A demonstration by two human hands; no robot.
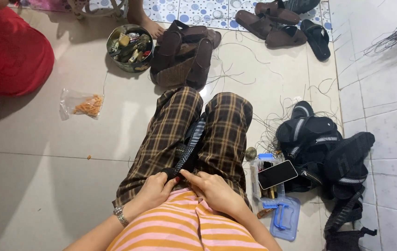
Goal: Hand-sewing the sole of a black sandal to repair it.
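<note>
Hands [154,190] [214,190] pinch striped sandal [190,146]; clear orange packet [81,104] lies left.

Brown-and-cream plaid trousers [221,125]. Orange-and-pink striped shirt [184,227]. Black sandal with grey-white striped strap [190,144] between knees. Black sandals with white stripes [328,148] in heap at right. Brown leather sandals [273,21] at top. Red cushion [8,51]. Blue plastic box [284,218]. White tile with blue dots [198,9].

Glossy tiled floor [45,186], checked cloth trousers [226,121], clear plastic box [286,223], metal watch [120,215]
</note>
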